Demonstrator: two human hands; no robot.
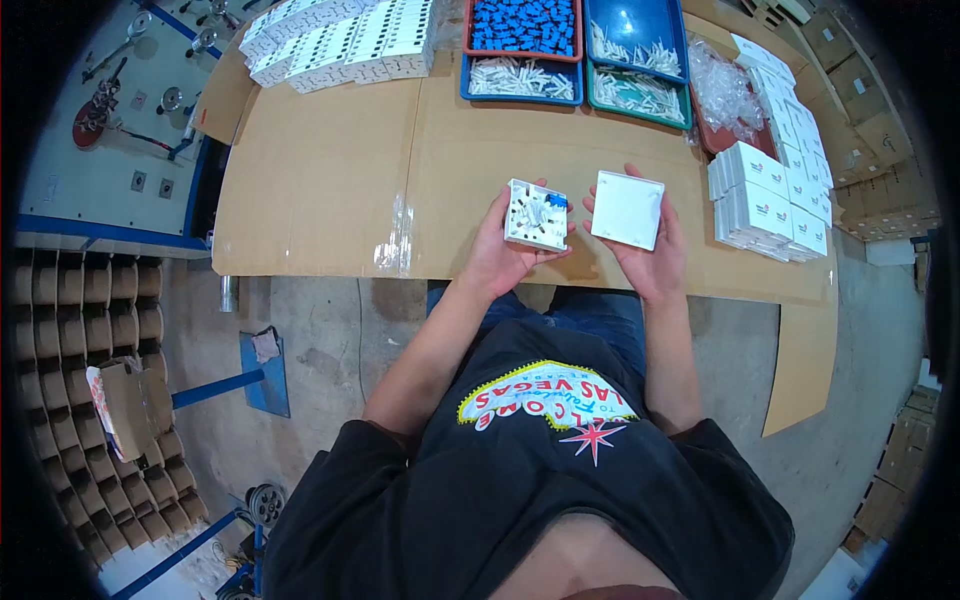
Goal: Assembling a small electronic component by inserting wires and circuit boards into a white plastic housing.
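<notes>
My left hand (492,258) holds a shallow square white plastic box (522,232), its inner side facing up. Inside it lie a blue block-shaped piece (556,201) near the far right corner and small white parts, too small to make out singly. In my right hand (662,264) rests a flat square white cover (627,208), its plain face up, with fingers around its right and near edges. Both pieces are held apart, side by side, above the near part of the cardboard-covered table (310,170).
Along the table's far side stand a red tray (467,48) of blue pieces and blue and green trays (640,112) of white parts. Stacked white boxes stand at the far left (400,45) and right (755,205). Clear plastic bags (722,90) lie beside the trays.
</notes>
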